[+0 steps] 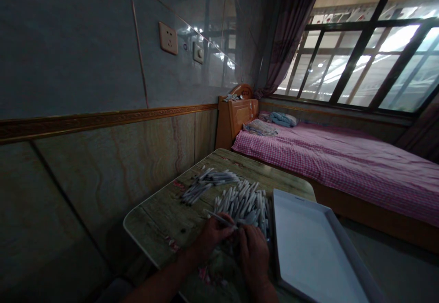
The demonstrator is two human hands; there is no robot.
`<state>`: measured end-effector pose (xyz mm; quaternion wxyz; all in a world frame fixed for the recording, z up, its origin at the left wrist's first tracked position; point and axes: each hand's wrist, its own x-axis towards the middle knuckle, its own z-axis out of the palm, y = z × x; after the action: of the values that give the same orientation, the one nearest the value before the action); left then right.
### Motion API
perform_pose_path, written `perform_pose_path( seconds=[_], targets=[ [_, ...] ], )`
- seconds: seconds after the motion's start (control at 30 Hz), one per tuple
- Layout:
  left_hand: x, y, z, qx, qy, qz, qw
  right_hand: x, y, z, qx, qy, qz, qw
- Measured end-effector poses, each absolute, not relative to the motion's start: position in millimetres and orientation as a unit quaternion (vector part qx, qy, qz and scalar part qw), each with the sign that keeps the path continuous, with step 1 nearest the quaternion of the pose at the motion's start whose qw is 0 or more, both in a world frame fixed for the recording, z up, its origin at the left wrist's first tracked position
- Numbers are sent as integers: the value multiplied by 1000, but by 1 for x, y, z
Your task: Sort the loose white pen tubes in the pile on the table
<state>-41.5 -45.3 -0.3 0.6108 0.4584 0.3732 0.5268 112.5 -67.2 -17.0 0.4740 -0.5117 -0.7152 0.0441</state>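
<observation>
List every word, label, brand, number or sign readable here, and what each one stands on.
No text can be read anywhere.
The white pen-like sticks: dark marks on them, too small to read.
The strip along the top of the window: coloured marks, too blurred to read.
The wall socket: no text visible.
The white tray: no text visible.

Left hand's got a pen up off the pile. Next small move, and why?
Probably set the white pen from the left hand down in the white tray: it's held above the pile of pens, and the tray lies just beyond the right hand, within easy reach.
</observation>
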Motion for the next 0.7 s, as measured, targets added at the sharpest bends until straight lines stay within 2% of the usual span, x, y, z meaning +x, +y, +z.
perform_pose_path(
  seconds=[0.53,0.7],
  targets=[
    [-40,-41,-5,402,431,556,586,113,-63,-20,-463,-720,48,515],
    [-40,-40,-7,393,429,560,589,113,-66,-16,-489,-712,62,501]
  ],
)
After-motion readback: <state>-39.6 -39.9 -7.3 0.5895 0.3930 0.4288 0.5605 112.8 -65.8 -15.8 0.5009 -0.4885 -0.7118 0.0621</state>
